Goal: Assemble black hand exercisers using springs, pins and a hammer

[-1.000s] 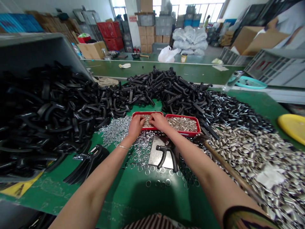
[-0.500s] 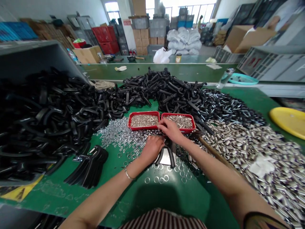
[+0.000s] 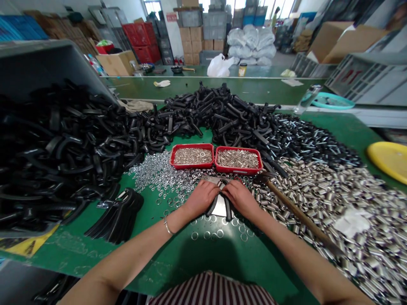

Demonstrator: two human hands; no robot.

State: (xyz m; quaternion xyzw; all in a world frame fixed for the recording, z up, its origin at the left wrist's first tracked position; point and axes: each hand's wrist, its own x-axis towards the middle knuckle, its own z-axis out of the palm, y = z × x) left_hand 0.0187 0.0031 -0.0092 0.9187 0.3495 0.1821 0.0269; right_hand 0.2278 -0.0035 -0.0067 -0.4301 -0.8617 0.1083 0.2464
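Note:
A black two-legged hand grip stands with its curved legs toward me, on a light metal plate. My left hand is closed on its upper left part. From the right, my right hand has its fingertips pinched at the top of the same hand grip. A bit of shiny metal shows between the hands; the fingers hide most of it. Just beyond them are a red tray of tiny metal parts and another red tray of small pins. Flat rings lie near the plate.
Black handles are heaped at the back and in a grey bin at left. Metal springs cover the right side, beside a wooden-handled hammer. Small nuts lie left of centre. Several hand grips are stacked at left.
My right hand has come down from the right red tray to the top of the hand grip. My left hand stays on the hand grip. The view has shifted slightly.

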